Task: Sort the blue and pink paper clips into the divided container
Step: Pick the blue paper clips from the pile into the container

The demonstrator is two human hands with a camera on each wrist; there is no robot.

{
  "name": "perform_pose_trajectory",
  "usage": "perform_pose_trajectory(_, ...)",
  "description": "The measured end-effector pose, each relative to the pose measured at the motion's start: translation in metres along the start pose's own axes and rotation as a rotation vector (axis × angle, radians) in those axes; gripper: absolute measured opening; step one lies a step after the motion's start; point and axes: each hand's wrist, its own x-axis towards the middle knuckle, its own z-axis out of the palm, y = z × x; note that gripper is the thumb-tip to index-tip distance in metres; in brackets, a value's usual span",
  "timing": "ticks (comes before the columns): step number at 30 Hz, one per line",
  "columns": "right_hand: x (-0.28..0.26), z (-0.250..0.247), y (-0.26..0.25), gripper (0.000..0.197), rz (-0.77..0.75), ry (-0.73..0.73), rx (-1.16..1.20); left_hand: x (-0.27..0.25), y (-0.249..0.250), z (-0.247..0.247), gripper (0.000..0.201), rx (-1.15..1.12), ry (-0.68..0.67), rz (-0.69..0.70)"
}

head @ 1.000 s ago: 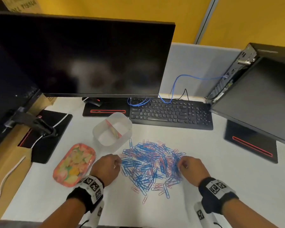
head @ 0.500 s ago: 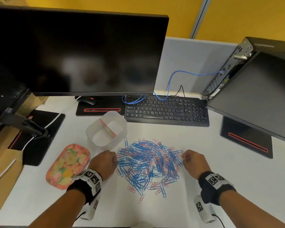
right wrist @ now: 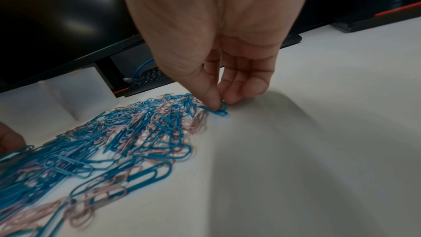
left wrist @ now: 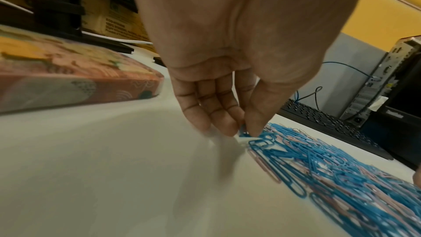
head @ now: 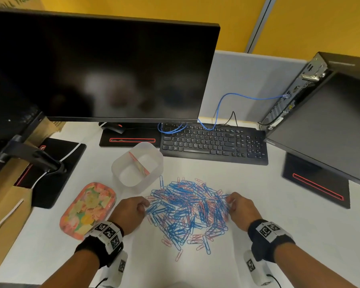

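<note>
A heap of blue and pink paper clips lies spread on the white desk in front of me. Behind its left side stands the translucent divided container, with a pink strip as its divider; both halves look bare. My left hand is at the heap's left edge; in the left wrist view its thumb and fingers pinch a blue clip. My right hand is at the heap's right edge, where thumb and fingers pinch another blue clip that still touches the desk.
A flowered pink tin lid lies left of my left hand. A black keyboard and a large monitor stand behind the container. Another monitor with its base is at the right; a monitor arm at the left.
Both hands stay at the heap's edges; the left has edged slightly toward the clips, the right toward the heap's upper right corner. The camera view shifted a little.
</note>
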Motion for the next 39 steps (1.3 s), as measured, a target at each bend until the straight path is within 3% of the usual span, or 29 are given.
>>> perform_pose_trajectory(5,-0.006,0.001,0.005,0.022,-0.010,-0.026,-0.012,-0.003,-0.003,-0.001,0.030,-0.045,-0.046,-0.060)
perform_pose_trajectory(10,-0.011,-0.004,0.005,0.015,-0.053,0.012,0.005,-0.007,0.001,-0.008,0.025,-0.377,-0.112,-0.150)
perform_pose_trajectory(14,-0.012,-0.013,-0.007,0.016,-0.096,0.047,0.141,-0.014,0.013,-0.018,0.018,-0.498,-0.109,-0.139)
perform_pose_trajectory(18,-0.013,-0.018,-0.035,0.026,-0.131,-0.055,0.332,-0.012,0.022,-0.032,0.019,-0.544,-0.052,-0.102)
perform_pose_trajectory(21,-0.015,-0.017,-0.068,0.031,-0.187,-0.206,0.465,-0.006,0.030,-0.048,0.019,-0.498,0.086,-0.089)
perform_pose_trajectory(26,-0.007,-0.002,-0.133,0.014,-0.241,-0.328,0.461,0.017,0.028,-0.077,0.020,-0.264,0.326,-0.152)
perform_pose_trajectory(30,0.007,0.013,-0.186,0.018,-0.299,-0.347,0.430,0.034,0.030,-0.089,0.023,-0.071,0.284,-0.193)
perform_pose_trajectory(34,0.020,0.025,-0.226,0.016,-0.314,-0.319,0.417,0.036,0.026,-0.091,0.023,-0.067,0.302,-0.178)
perform_pose_trajectory(39,0.028,0.025,-0.217,0.023,-0.304,-0.250,0.394,0.015,0.021,-0.090,0.018,-0.138,0.358,-0.098)
